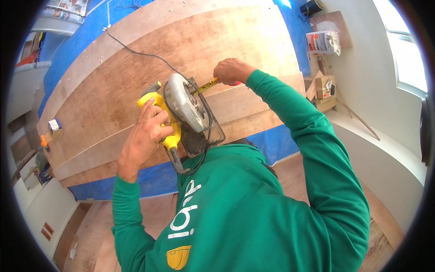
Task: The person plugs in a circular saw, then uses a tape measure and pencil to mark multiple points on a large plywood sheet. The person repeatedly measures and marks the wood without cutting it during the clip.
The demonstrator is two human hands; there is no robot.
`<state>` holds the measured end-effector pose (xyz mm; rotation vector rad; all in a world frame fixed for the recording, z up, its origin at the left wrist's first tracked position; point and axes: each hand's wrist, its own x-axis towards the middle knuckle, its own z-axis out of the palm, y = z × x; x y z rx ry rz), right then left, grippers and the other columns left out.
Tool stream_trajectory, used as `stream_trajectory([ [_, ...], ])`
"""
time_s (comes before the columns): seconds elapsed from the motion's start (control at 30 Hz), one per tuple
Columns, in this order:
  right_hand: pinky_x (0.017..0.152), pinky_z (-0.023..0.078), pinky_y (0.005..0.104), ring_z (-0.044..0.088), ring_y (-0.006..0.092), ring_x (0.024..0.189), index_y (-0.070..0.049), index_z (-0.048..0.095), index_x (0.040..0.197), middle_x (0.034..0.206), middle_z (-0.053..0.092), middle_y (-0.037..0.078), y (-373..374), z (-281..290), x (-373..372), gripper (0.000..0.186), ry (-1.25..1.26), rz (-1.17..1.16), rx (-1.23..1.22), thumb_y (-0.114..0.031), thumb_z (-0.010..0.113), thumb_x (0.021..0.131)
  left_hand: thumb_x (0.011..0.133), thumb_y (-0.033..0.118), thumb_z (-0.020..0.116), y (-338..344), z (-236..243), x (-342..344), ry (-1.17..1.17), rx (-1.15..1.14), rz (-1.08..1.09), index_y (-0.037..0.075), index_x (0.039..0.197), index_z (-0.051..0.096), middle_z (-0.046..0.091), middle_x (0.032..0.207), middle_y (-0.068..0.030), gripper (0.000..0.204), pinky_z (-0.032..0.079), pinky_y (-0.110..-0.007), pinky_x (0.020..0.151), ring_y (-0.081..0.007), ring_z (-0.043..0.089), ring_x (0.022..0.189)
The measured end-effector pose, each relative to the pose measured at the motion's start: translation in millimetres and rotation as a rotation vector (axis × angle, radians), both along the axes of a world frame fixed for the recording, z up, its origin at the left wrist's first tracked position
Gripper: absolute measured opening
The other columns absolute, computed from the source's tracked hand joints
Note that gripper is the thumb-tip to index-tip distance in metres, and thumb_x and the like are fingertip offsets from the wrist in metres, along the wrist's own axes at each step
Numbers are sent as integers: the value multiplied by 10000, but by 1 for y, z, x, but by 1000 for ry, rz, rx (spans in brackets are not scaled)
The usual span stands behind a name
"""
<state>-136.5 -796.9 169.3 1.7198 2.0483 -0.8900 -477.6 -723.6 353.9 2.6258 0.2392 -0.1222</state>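
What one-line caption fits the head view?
Left hand grips yellow circular saw on plywood sheet; right hand holds tape measure.

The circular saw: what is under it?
Under the circular saw, gripped by the left hand, lies a plywood sheet with a narrower strip on top. The wood below its base plate and any blade are hidden.

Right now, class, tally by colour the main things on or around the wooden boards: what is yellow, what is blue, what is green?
Yellow: 2, saw handle, tape measure
Blue: 1, floor sheet
Green: 1, sleeved top
Total: 4
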Motion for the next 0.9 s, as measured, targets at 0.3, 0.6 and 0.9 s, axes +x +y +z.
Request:
stream_trajectory([
  [0.3, 715, 586, 490, 776, 340, 831, -106, 826, 804, 802, 785, 123, -2, -16, 2, 131, 52, -1, 79, -169, 727, 860, 730, 14, 759, -3, 3, 3, -23, 24, 10, 80, 828, 786, 620, 952, -60, 120, 425, -556, 1302, -274, 641, 1034],
  [0.6, 691, 590, 479, 785, 326, 792, -106, 835, 746, 775, 793, 114, -1, -24, 4, 157, 96, -14, 112, -133, 714, 842, 732, 21, 775, -3, 5, 6, 9, 16, 16, 85, 829, 786, 611, 935, -51, 117, 416, -575, 1303, -270, 640, 1034],
  [0.9, 706, 604, 475, 792, 325, 807, -94, 840, 792, 785, 796, 112, -5, -26, 5, 162, 106, -20, 204, -132, 711, 882, 750, 40, 765, -4, 6, 7, 51, 44, 14, 87, 821, 783, 623, 937, -50, 87, 409, -578, 1309, -265, 649, 1048],
])
